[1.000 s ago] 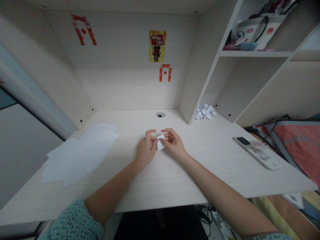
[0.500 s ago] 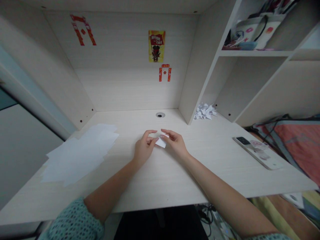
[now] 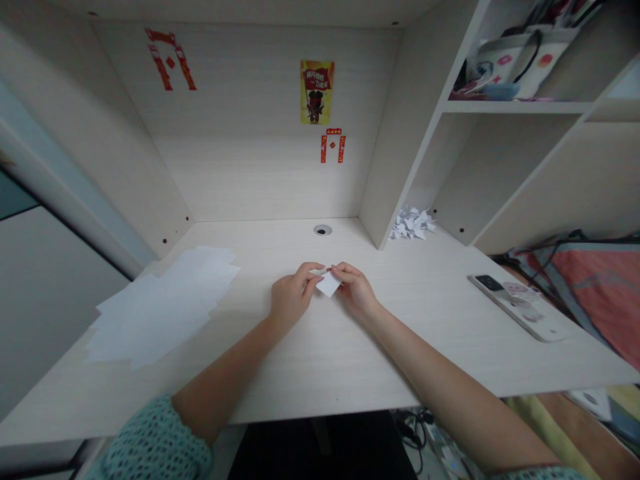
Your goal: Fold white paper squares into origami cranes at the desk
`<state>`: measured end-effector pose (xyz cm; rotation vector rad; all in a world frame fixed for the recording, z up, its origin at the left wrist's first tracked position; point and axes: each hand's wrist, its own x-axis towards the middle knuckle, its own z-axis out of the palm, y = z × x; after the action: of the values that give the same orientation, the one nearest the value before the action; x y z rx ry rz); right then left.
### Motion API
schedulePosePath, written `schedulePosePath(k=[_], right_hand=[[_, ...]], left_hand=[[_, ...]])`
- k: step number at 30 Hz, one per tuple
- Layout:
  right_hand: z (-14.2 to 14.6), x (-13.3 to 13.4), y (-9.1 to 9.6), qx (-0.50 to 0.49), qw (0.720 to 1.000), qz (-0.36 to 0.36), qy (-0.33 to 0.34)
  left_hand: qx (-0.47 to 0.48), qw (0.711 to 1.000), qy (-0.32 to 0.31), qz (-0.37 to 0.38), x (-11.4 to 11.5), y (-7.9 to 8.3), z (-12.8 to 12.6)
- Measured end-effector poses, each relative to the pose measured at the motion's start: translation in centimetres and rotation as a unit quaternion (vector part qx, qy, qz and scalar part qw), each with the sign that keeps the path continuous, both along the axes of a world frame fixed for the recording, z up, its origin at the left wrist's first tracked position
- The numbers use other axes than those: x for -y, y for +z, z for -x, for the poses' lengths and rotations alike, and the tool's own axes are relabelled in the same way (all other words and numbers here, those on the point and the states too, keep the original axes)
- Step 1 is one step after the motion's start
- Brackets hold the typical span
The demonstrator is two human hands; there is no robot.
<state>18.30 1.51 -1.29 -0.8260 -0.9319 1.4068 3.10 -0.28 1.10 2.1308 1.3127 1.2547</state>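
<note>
Above the middle of the pale wood-grain desk (image 3: 320,360), my left hand (image 3: 293,297) and my right hand (image 3: 356,290) face each other. Between them, a small piece of folded white paper (image 3: 329,284) is pinched by the fingertips of both hands. Its inner edges are hidden behind my fingers. Off to the left of my left hand, loose white paper sheets (image 3: 160,307) lie overlapping on the desk.
A heap of small folded white paper pieces (image 3: 412,224) sits under the shelf unit (image 3: 500,173) at the back right. A flat white device (image 3: 517,307) lies near the right edge. The back wall has a round cable grommet (image 3: 323,229) at its base.
The small paper has shifted slightly right and now shows more between my fingertips. My right hand has drawn slightly rightward, and my left fingers have closed onto the paper's left edge.
</note>
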Motion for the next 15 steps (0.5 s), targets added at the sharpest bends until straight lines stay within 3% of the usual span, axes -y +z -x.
schedulePosePath(k=[6, 10, 15], right_hand=[[-0.29, 0.15, 0.40, 0.071, 0.994, -0.083, 0.000], [-0.64, 0.07, 0.65, 0.113, 0.981, -0.151, 0.038], [-0.78, 0.17, 0.70, 0.152, 0.966, -0.186, 0.096]], left_hand=[[0.079, 0.994, 0.006, 0.075, 0.07, 0.12, 0.11], [0.175, 0.978, -0.013, 0.113, -0.36, -0.16, 0.17], [0.228, 0.965, -0.031, 0.128, -0.75, -0.19, 0.27]])
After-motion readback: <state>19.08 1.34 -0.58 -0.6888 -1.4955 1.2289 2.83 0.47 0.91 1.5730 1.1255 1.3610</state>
